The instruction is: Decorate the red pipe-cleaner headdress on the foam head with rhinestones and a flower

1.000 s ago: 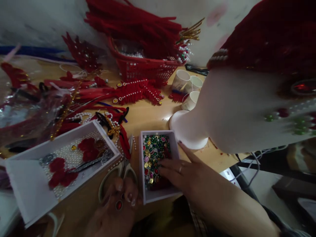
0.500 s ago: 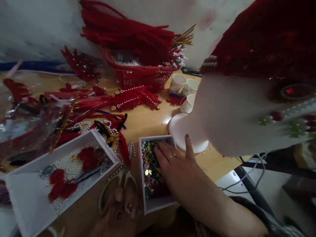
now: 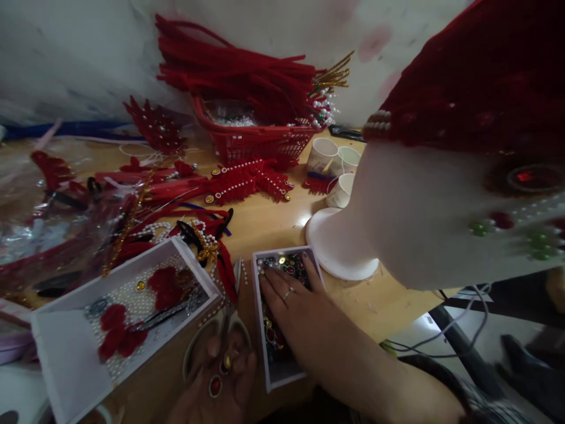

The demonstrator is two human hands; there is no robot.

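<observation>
My right hand [image 3: 300, 309], a ring on one finger, reaches into a narrow white box [image 3: 260, 330] of coloured gems and beads. Its fingers are spread over the gems; any piece under them is hidden. At the bottom centre, my left hand [image 3: 220, 383] is turned palm up with curled fingers, holding a red oval gem [image 3: 215, 386] and a yellow gem [image 3: 226, 361]. Scissors [image 3: 238, 275] lie just beyond it, their handles partly behind the fingers. Left of them, a larger white box [image 3: 66, 347] holds pearls, red fuzzy flowers [image 3: 165, 287] and tweezers [image 3: 163, 316].
A white mannequin head [image 3: 397, 206] with a red headdress stands at the right. Behind are a red basket [image 3: 265, 141] of red stems and paper cups [image 3: 322, 153]. Red beaded ornaments [image 3: 247, 179] and plastic wrap [image 3: 53, 235] lie at the left and middle.
My right hand has shifted left across the gems, and its thumb now lies over the box. The gems in my left palm show more clearly. The whole view has shifted slightly.
</observation>
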